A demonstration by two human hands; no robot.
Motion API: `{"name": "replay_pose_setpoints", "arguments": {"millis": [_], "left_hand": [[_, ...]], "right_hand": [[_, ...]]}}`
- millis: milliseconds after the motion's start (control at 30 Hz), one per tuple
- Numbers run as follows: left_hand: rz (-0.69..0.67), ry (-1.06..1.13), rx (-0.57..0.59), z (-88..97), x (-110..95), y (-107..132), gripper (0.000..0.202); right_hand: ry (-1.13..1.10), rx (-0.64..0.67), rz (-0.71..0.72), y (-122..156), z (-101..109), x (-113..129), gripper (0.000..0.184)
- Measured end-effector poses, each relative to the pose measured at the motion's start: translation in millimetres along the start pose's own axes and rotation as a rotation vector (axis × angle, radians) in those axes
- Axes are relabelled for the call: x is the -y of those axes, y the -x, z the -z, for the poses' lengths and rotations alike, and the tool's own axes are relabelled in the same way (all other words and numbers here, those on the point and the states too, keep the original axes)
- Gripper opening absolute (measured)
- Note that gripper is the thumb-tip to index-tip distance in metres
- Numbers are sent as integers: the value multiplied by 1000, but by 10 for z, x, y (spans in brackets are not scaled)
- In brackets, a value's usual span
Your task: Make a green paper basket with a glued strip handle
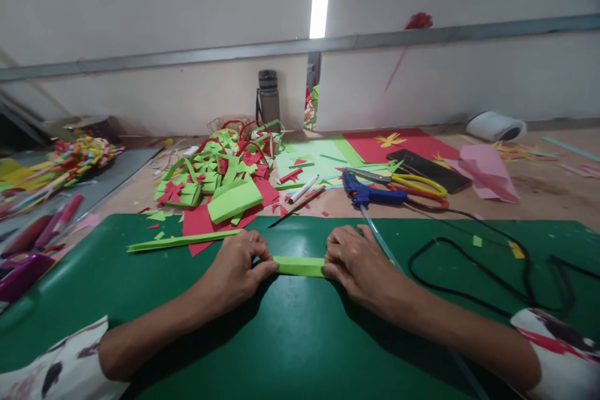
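Observation:
A narrow, light green folded paper strip (300, 266) is stretched between my two hands, low over the green mat (281, 337). My left hand (246, 264) pinches its left end between thumb and fingers. The right end is pinched the same way by my right hand (354, 262). Behind my left hand, a second long green paper strip (182, 241) lies on the mat, its right end hidden by the hand. A clear glue stick (382, 237) runs from the blue glue gun (370, 192) and passes behind my right forearm.
Small green paper baskets (192, 175) are heaped at the back left, beside a dark bottle (269, 100). Yellow-handled scissors (417, 184), a phone (429, 170) and a white marker (304, 189) lie behind the mat. A black cord (450, 290) loops across the right side. A purple tape dispenser (21, 275) sits far left.

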State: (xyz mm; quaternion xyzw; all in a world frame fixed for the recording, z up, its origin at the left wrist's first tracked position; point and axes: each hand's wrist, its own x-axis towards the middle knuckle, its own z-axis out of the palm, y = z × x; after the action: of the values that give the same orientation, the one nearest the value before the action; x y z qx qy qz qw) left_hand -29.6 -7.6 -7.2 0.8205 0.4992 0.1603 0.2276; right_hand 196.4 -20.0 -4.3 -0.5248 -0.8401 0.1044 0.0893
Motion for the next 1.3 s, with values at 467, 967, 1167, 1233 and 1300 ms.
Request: {"name": "replay_pose_setpoints", "arguments": {"millis": [467, 967, 1167, 1233, 1300], "left_hand": [[7, -15, -69, -24, 72, 51, 20], [15, -58, -70, -33, 53, 81, 18], [14, -68, -78, -45, 53, 75, 18], [15, -70, -70, -40, 53, 72, 19], [14, -61, -51, -28, 52, 71, 20]], "right_hand": [[12, -33, 29, -12, -62, -50, 20], [-6, -27, 23, -12, -75, -75, 19], [3, -56, 45, -13, -110, -95, 19], [13, -60, 53, -10, -113, -98, 20], [14, -61, 56, -8, -109, -96, 20]]}}
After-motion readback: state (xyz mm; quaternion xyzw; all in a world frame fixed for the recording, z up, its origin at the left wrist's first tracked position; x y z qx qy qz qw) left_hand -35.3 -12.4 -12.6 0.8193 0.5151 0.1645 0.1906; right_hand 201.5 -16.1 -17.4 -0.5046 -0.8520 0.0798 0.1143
